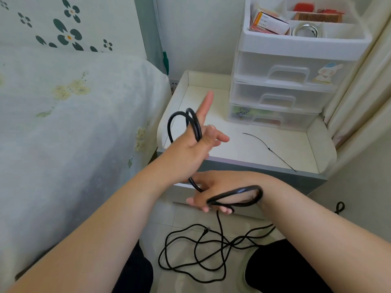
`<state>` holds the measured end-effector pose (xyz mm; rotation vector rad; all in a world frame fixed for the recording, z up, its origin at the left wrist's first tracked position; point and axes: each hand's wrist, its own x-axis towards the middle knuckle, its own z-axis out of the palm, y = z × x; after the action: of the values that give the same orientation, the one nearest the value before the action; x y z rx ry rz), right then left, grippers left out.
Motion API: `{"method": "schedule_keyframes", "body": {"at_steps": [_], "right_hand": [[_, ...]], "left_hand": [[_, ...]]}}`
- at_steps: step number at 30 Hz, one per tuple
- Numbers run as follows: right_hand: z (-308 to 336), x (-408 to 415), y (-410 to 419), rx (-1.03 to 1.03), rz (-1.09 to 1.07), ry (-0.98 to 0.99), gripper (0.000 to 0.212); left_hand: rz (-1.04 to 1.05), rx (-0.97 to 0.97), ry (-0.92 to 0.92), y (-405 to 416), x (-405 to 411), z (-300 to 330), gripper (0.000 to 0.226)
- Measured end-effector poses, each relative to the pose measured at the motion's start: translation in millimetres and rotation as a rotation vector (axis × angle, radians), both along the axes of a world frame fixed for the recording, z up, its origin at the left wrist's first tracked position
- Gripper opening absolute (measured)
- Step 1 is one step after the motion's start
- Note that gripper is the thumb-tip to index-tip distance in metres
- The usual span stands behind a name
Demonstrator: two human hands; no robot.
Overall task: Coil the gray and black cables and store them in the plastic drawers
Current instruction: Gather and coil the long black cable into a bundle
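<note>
Cable [196,125], black, is mid-coil: loops hang over the left hand [190,144], whose forefinger and thumb stand straight, while the right hand [213,195] curls its fingers round a further loop just below. The loose length lies tangled on the floor [186,218] between the knees. Next, I judge, more slack must be drawn up and wound on. Drawers [283,92] on the stand [275,149] are closed; no gray cable shows.
</note>
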<state>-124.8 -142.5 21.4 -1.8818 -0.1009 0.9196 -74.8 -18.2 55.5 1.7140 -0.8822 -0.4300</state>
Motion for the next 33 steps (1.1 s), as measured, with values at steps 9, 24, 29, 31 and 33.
{"method": "schedule_keyframes", "body": {"at_steps": [9,24,29,31,33], "right_hand": [[22.1,11.7,-45.2,0.213,-0.066,0.156,0.022],[25.4,23.0,-58.9,0.616,-0.677,0.013,0.053],[22.6,14.3,-28.4,0.143,-0.767,-0.480,0.057],[21.8,14.7,-24.6,0.132,-0.757,-0.420,0.068],[20.1,14.2,-22.9,0.325,-0.580,-0.198,0.068]], "left_hand": [[0.035,0.450,-0.542,6.4,-1.4,-9.6,0.060],[0.050,0.417,-0.033,6.8,13.2,-13.6,0.047],[-0.159,0.035,0.631,17.0,13.5,-4.5,0.047],[-0.224,-0.070,0.786,18.4,13.4,-3.7,0.048],[-0.322,-0.195,0.926,18.7,15.1,-4.9,0.051]]}}
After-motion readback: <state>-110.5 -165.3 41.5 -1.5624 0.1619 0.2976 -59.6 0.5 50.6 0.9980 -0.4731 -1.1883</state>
